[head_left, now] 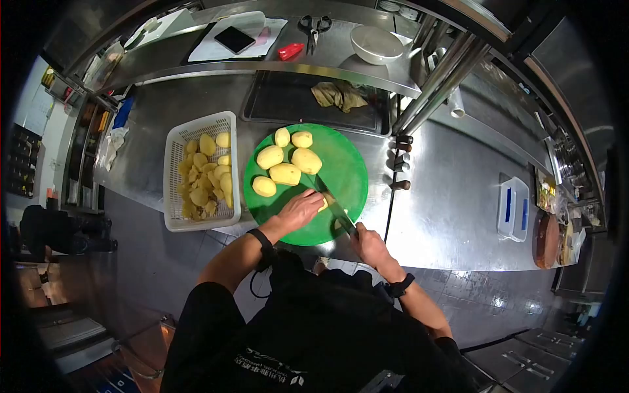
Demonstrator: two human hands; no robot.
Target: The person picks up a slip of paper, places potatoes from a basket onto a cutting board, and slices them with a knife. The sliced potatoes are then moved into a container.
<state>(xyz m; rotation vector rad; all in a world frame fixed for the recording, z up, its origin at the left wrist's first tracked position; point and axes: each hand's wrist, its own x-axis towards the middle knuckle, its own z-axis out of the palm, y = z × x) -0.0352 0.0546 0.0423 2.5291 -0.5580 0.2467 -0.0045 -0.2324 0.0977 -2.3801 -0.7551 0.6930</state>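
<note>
My left hand (302, 209) is closed over a peeled potato (323, 204) on the round green cutting board (354, 177); the fingers hide most of it. In my right hand (372, 247) is the handle of a kitchen knife (336, 211), its blade beside the left fingertips, against the potato's right side. A small pale piece lies to the right of the blade. Several whole peeled potatoes (306, 160) sit on the far half of the board. Left of the board stands a white plastic basket (171, 157) with sliced potatoes (200, 195) and some larger pieces.
Behind the board lies a black tray (282, 98) with a crumpled cloth (339, 96). The shelf above carries scissors (314, 33), a phone (234, 40), a red object (290, 51) and a bowl (377, 44). A clear plastic container (513, 209) stands far right. Another person (56, 229) is at far left.
</note>
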